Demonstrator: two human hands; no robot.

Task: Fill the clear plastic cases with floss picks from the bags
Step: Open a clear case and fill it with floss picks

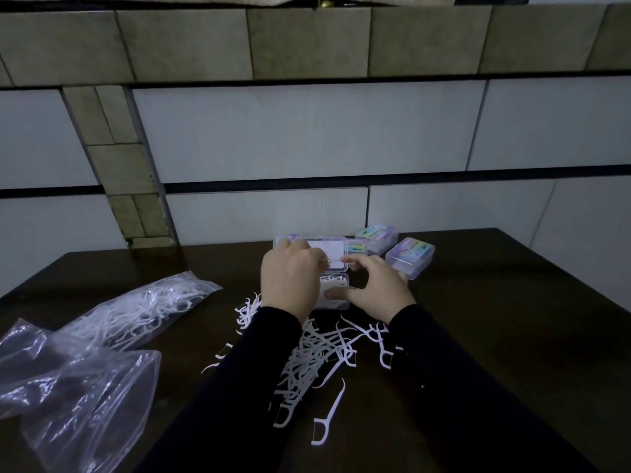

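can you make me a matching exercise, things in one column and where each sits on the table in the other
Things:
1. bag with floss picks
2. empty bag
3. open case
4. closed cases

Places:
A. far right, behind the right hand
B. between the two hands
C. near left corner
D. left, lying beyond the other bag

Pairs: 1-D, 2-C, 3-B, 4-A

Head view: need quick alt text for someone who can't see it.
Both hands, left and right, work over an open clear case, pinching floss picks. Loose picks litter the dark table; bags lie left, closed cases behind.
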